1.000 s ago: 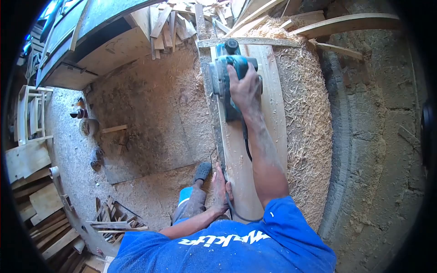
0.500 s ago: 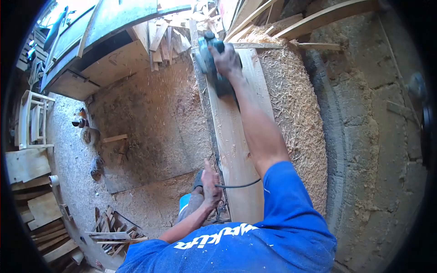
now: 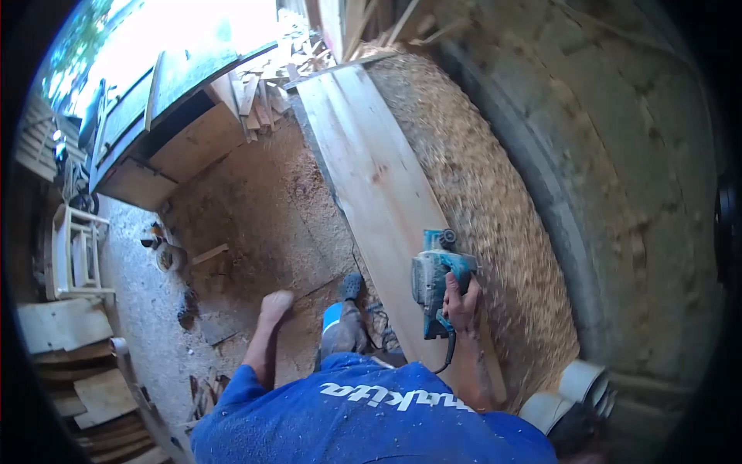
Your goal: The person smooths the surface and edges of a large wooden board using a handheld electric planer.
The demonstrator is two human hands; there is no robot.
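My right hand (image 3: 462,304) is wrapped round the handle of a teal electric planer (image 3: 434,280). The planer rests on the near right part of a long pale wooden board (image 3: 379,176), which slants away toward the upper left. A dark power cord (image 3: 450,354) drops from the planer's rear and passes under my blue shirt. Out to the left, apart from the board, my left hand (image 3: 276,304) hangs over the dusty floor. Its fingers look curled into a fist, and nothing shows in it.
Wood shavings (image 3: 456,147) are heaped along the board's right side, beside a rough wall (image 3: 610,193). Offcuts (image 3: 259,97) pile up beyond a workbench (image 3: 193,147). Stacked wood pieces (image 3: 100,387) and a pale wooden frame (image 3: 77,251) stand at left. White cylindrical containers (image 3: 580,383) sit at lower right.
My right hand has drawn the planer back from the board's far end to near my body. My left hand has moved left, away from the cord, and its fingers have closed.
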